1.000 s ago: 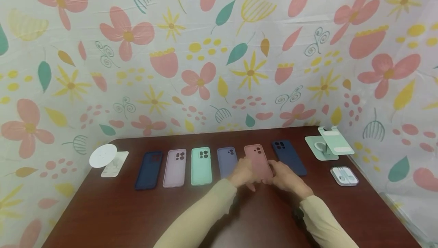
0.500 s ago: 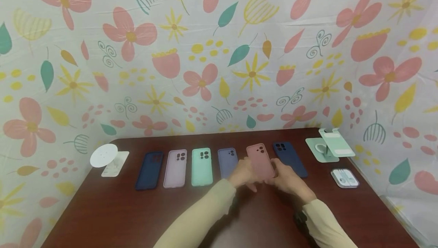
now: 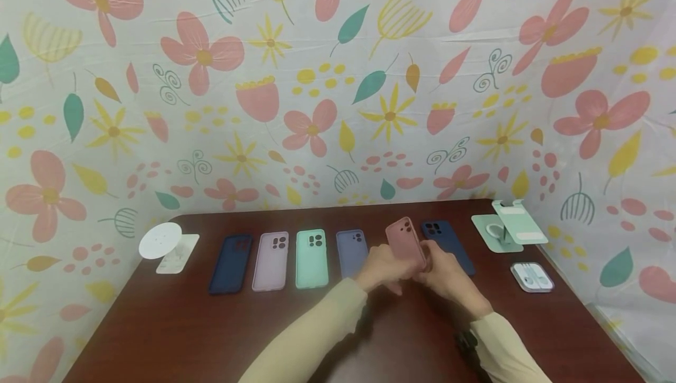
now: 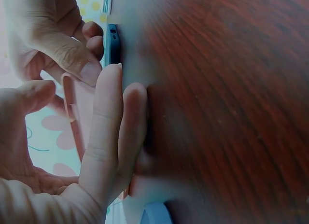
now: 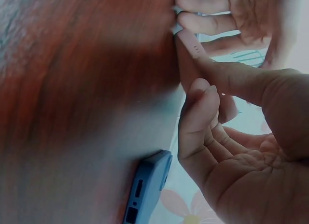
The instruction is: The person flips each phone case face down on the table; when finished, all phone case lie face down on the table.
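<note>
A pink phone case is tilted up off the dark table between the two hands, its camera cutouts at the top. My right hand pinches its lower right side; in the right wrist view the thumb and bent forefinger meet on the case. On the other side, my left hand lies along the case, with straight fingers against it and the thumb apart from its edge in the left wrist view. A navy phone case lies just right of the hands, a periwinkle one just left.
Mint, lilac and navy cases lie in a row to the left. A white round stand is at far left. At right are a mint folding stand and boxed earphones. Patterned cloth hangs behind.
The pink case has shifted slightly right and tipped further, so its side edge shows. Both hands have moved a little right with it. The other cases stay in place.
</note>
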`<state>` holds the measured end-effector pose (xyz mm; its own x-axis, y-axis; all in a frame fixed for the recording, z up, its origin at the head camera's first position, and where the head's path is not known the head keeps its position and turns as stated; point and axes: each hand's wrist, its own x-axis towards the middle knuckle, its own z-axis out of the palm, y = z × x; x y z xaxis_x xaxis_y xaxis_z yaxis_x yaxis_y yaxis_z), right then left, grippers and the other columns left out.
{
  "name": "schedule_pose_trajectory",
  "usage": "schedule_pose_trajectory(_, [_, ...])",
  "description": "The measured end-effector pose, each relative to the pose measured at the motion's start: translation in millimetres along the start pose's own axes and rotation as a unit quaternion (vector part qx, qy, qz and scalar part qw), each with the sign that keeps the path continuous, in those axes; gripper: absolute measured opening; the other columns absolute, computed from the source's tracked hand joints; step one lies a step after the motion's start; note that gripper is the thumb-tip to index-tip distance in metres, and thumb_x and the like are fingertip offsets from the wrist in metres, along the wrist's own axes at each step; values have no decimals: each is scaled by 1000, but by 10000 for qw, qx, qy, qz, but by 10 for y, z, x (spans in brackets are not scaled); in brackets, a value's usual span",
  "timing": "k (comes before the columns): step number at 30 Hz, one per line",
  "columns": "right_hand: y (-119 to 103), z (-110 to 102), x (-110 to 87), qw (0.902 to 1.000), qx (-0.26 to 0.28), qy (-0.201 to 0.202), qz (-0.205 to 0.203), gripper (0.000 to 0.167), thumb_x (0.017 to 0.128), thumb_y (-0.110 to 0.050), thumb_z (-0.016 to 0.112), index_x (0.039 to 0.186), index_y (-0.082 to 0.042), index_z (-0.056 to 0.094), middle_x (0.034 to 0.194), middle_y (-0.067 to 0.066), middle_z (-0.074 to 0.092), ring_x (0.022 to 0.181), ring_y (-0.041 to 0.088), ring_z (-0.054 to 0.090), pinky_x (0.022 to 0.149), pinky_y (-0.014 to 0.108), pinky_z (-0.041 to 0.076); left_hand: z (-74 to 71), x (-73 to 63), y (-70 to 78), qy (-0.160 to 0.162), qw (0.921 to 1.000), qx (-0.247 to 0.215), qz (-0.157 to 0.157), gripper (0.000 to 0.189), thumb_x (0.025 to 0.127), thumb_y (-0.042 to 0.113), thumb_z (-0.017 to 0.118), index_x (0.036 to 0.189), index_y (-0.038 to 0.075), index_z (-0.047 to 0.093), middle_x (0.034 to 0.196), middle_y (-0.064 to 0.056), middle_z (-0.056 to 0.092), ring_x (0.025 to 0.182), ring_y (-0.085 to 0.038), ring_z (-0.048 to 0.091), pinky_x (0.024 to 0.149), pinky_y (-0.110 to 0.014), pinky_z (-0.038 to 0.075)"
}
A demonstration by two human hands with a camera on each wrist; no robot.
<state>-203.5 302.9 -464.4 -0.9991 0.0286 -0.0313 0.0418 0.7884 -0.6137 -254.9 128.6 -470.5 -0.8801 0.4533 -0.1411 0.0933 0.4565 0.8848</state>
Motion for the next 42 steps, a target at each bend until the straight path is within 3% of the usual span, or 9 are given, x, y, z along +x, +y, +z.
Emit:
schedule_pose_trajectory(8, [-49,6,-29,9995,-24,179,-270,75,89,-7,82,154,5,44,108,18,72,89,24,65,75,38,55,35,87,-17,122,9987,-220,-447,56,86,64,78,97,9,76,89,-8,79,53,-24,76,76,-35,67])
schedule_pose_trajectory(12, [-71,19,-40,9993,55,173,-314,71,92,-7,81,153,5,46,97,12,72,81,20,63,71,35,52,25,97,-15,4,9974,-467,-544,57,88,62,80,96,6,75,86,-12,79,56,-26,78,82,-35,68])
schedule_pose_trajectory(15, [-62,38,-25,9992,145,107,-350,69,93,-5,80,153,4,48,87,7,70,73,16,63,67,32,52,-17,81,-13,-175,9952,-756,-599,55,91,57,81,97,3,74,82,-16,79,59,-28,79,80,-36,69])
schedule_pose_trajectory(21, [4,94,23,9981,311,-106,-518,59,91,-8,85,143,2,58,82,4,67,67,14,63,60,28,51,-97,56,6,-368,9868,-1433,-658,46,95,43,83,101,-2,76,83,-20,80,53,-19,75,59,-35,67])
schedule_pose_trajectory(26, [46,127,53,9974,386,-333,-514,50,92,-10,85,135,2,62,82,4,68,67,15,63,58,29,51,-133,55,46,103,9876,-1451,-588,31,94,30,87,96,1,76,77,-13,78,48,-12,66,54,-28,64])
schedule_pose_trajectory(30, [61,136,74,9972,395,-403,-498,48,93,-13,85,133,1,64,83,4,70,66,15,64,58,30,53,-174,31,88,555,9894,-1296,-349,26,92,19,89,103,4,73,76,-7,76,48,-10,66,61,-34,67])
schedule_pose_trajectory(36, [81,142,102,9971,386,-500,-424,48,93,-15,85,134,2,66,84,5,69,64,14,63,57,30,53,-207,3,107,576,9878,-1428,-241,27,94,5,84,114,-1,68,76,-12,78,51,-14,72,68,-42,69])
schedule_pose_trajectory(42, [75,139,106,9962,469,-669,-289,55,95,-17,83,140,7,63,82,5,67,64,16,63,57,31,53,-247,-29,120,598,9885,-1369,-251,32,94,3,83,122,-2,67,76,-12,79,53,-18,76,65,-38,68])
